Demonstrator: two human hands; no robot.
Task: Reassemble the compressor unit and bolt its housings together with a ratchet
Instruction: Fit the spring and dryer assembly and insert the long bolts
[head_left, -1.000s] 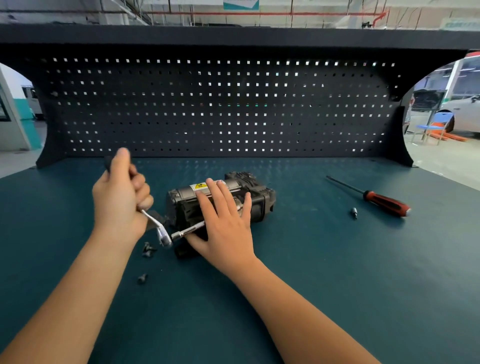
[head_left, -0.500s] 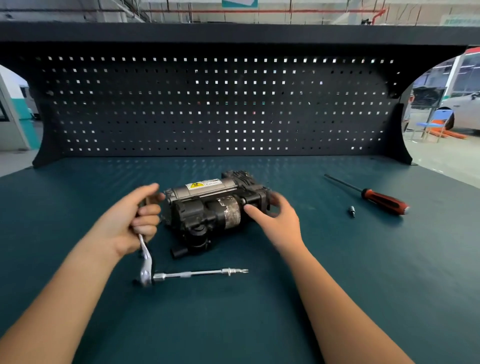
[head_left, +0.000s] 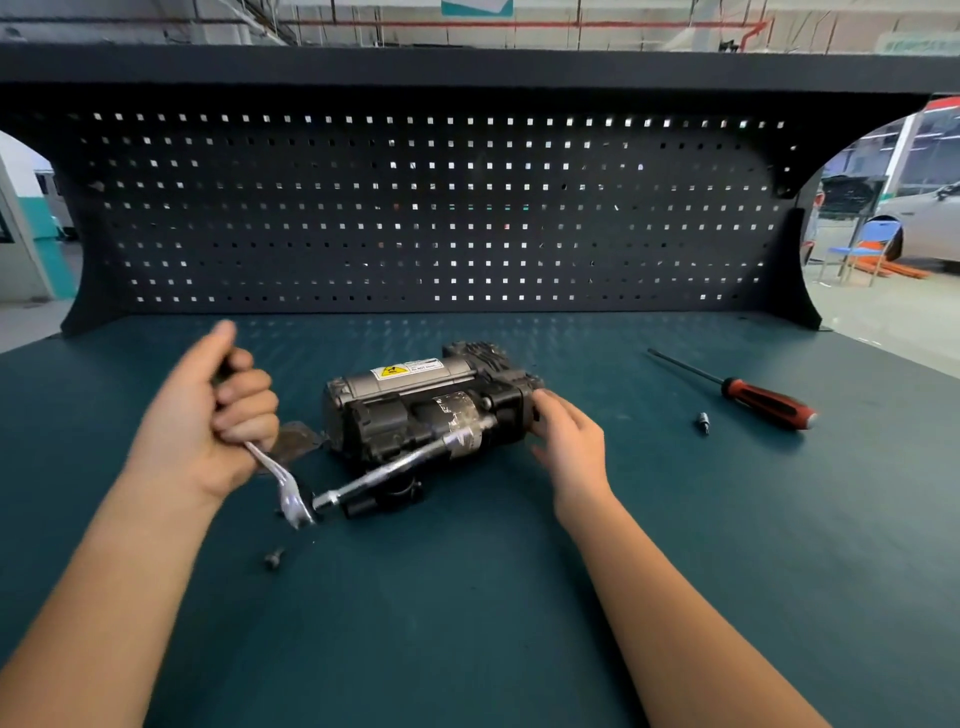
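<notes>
a compressor unit (head_left: 426, 410) lies on its side at the centre of a teal tabletop (head_left: 675, 545), long axis running roughly from 8 o'clock to 2 o'clock, yellow warning label up. the left hand (head_left: 208, 415), at the unit's 9 o'clock, has its fingers wrapped tight round the ratchet (head_left: 288, 488) handle. the extension bar (head_left: 405, 462) reaches from the ratchet head toward 2 o'clock along the unit's near side. the right hand (head_left: 571, 441), fingers loosely spread, touches the unit's 3 o'clock end. a loose bolt (head_left: 274, 558) lies at 7 o'clock, a red-handled screwdriver (head_left: 763, 402) well apart at 3 o'clock.
</notes>
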